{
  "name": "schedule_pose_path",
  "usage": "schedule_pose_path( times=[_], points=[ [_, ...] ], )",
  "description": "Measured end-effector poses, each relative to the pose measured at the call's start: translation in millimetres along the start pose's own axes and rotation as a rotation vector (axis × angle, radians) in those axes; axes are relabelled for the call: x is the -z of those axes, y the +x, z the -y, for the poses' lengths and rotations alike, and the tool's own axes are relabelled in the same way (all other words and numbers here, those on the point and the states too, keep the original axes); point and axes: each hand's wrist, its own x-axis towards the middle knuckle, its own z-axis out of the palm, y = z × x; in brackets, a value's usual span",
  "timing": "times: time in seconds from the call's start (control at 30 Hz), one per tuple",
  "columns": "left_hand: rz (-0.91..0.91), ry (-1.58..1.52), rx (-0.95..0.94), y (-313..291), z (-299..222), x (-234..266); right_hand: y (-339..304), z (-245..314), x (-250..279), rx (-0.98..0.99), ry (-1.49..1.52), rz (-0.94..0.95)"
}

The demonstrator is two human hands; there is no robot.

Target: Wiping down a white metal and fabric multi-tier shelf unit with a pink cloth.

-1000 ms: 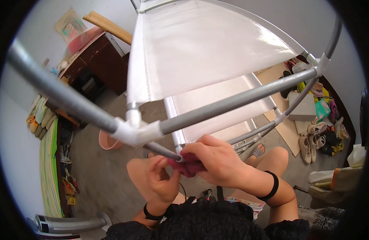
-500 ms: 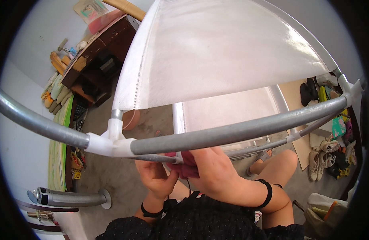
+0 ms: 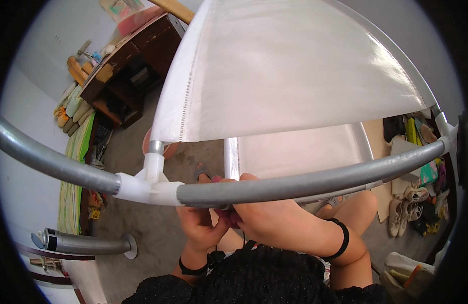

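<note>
A rack of grey metal tubes (image 3: pixel 305 177) with a white plastic corner joint (image 3: pixel 163 192) stretches across the view in front of me. White fabric sheets (image 3: pixel 294 76) hang on its frame. Below the front tube, my left hand (image 3: pixel 201 230) pinches a dark red cloth (image 3: pixel 230 217) between thumb and fingers. From the other side my right hand (image 3: pixel 267 215) grips the same cloth around a lower tube. The front tube hides most of the cloth and several fingertips.
A dark wooden desk (image 3: pixel 127 66) stands far left beside a bed with a green striped cover (image 3: pixel 74 187). A grey cylindrical stand (image 3: pixel 87 244) is at left. A pink basin (image 3: pixel 160 147) sits on the floor. Shoes (image 3: pixel 403 213) and a bag (image 3: pixel 408 273) lie at right.
The rack now sits slightly lower and farther right in view. More of the red cloth and my right fingers are hidden behind the front tube. Both hands keep their grip.
</note>
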Motion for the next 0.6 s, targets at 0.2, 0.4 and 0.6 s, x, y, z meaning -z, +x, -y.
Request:
schedule_pose_path(
  times=[0.2, 0.4, 0.6],
  points=[
    [0.101, 0.162, -0.127, 0.7, -1.4, 4.4, 2.7, 8.4, -3.8, -0.004, -0.124, -0.030],
    [-0.024, -0.060, -0.094, -8.8, -1.0, -7.0, -12.9, 0.8, -19.9, 0.090, -0.259, -0.235],
    [-0.149, -0.263, 0.000, -9.7, -14.7, -15.5, -16.9, 7.2, -20.6, 0.074, -0.063, -0.404]
  ],
)
